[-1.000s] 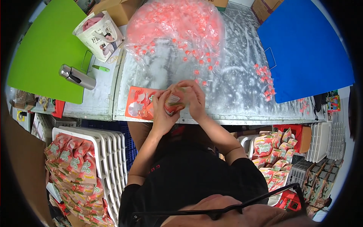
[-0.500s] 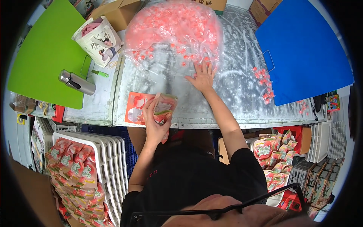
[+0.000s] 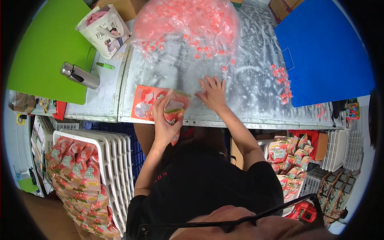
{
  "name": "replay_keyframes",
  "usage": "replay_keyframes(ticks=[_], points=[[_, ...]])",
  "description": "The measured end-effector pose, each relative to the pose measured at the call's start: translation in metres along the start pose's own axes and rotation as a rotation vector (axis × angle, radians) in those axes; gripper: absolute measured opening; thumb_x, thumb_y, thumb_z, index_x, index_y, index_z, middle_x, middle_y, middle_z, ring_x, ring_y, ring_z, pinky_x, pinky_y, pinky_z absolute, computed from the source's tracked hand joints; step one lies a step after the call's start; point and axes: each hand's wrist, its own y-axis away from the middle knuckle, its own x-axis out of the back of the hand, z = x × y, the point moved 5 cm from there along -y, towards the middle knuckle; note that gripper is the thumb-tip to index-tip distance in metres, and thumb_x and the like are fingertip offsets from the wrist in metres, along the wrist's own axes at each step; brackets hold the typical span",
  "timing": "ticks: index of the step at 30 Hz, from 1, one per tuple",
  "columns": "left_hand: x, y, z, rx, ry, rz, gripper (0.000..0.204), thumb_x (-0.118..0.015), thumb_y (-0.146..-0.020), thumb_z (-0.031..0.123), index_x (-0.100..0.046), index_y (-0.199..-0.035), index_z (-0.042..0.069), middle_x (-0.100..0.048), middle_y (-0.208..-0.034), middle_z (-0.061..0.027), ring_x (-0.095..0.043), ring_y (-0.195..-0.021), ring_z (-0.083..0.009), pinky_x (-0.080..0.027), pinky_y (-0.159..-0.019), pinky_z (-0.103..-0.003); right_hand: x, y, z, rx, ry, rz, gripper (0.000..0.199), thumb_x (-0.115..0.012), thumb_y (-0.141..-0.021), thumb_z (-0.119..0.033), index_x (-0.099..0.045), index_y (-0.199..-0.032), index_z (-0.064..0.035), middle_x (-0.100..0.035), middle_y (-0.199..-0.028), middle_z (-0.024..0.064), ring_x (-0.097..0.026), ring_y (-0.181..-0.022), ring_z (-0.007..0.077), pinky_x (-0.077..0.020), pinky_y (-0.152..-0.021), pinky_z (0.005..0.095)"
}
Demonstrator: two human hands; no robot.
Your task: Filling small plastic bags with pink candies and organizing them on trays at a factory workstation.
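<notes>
My left hand (image 3: 164,127) grips a pink and red pouch (image 3: 174,114) near the table's front edge, fingers on one side and thumb on the other; its mouth gapes. Beneath it lies a flat red printed pouch or sheet (image 3: 144,105). My right hand (image 3: 213,96) is palm down low over the metal tabletop (image 3: 248,96), fingers apart; whether anything lies under the palm is hidden. Beyond its fingertips are loose pink wrapped candies (image 3: 224,69). Farther back, a large clear plastic bag (image 3: 186,24) is heaped with the same candies.
A green board (image 3: 48,56) and a steel flask (image 3: 80,75) stand left, with a green-handled knife (image 3: 105,65) and a tote bag (image 3: 106,34). On the right, a blue board (image 3: 324,56) adjoins a candy cluster (image 3: 282,84). Filled pouches (image 3: 80,168) sit in crates below.
My right hand has drawn back from the large bag toward the front edge. Several candies now lie loose nearer me. The left hand still holds the pouch.
</notes>
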Motion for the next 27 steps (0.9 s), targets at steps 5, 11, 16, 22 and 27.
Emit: replay_keyframes(ticks=[5,11,16,22,27], points=[[0.007,0.000,-0.003,0.030,0.021,0.020,0.077,-0.077,-0.070,0.002,-0.047,-0.141,0.009,-0.043,-0.135,-0.0183,-0.043,-0.128,-0.0364,-0.035,-0.109,-0.045,-0.011,0.022,0.065,-0.299,-1.052,0.046,0.061,-0.047,-0.100,-0.052,-0.046,-0.147,-0.0131,-0.048,-0.146,0.0085,-0.040,-0.135,0.0303,-0.0197,-0.117,0.0509],[0.015,0.001,-0.006,0.045,0.041,0.035,0.079,-0.076,-0.070,0.002,-0.047,-0.143,0.010,-0.044,-0.134,-0.0177,-0.043,-0.128,-0.0358,-0.035,-0.109,-0.045,0.031,0.025,0.057,-0.187,-0.741,-0.002,0.049,-0.036,-0.105,-0.031,-0.047,-0.145,-0.0062,-0.045,-0.150,0.0125,-0.034,-0.142,0.0308,-0.0227,-0.118,0.0430],[0.018,0.004,-0.010,0.040,0.024,0.050,0.077,-0.076,-0.070,0.001,-0.047,-0.141,0.009,-0.044,-0.134,-0.0173,-0.042,-0.129,-0.0357,-0.035,-0.110,-0.045,0.028,0.017,0.044,-0.017,-0.475,0.009,0.051,-0.048,-0.100,-0.034,-0.047,-0.146,-0.0128,-0.037,-0.154,0.0169,-0.027,-0.145,0.0378,-0.0203,-0.119,0.0480],[0.018,0.004,-0.009,0.041,0.000,0.036,0.076,-0.076,-0.069,0.001,-0.048,-0.139,0.008,-0.044,-0.135,-0.0174,-0.042,-0.130,-0.0357,-0.034,-0.110,-0.045,0.019,-0.018,0.071,-0.123,-0.016,0.077,0.048,-0.049,-0.100,-0.035,-0.050,-0.142,-0.0119,-0.040,-0.151,0.0152,-0.030,-0.142,0.0397,-0.0193,-0.118,0.0518],[0.019,0.005,-0.011,0.065,0.034,0.047,0.077,-0.076,-0.069,0.000,-0.048,-0.140,0.009,-0.044,-0.134,-0.0174,-0.042,-0.129,-0.0356,-0.035,-0.110,-0.045,0.017,0.008,0.076,-0.078,-0.231,0.032,0.045,-0.053,-0.098,-0.033,-0.054,-0.137,-0.0095,-0.048,-0.143,0.0155,-0.034,-0.138,0.0387,-0.0205,-0.116,0.0545]])
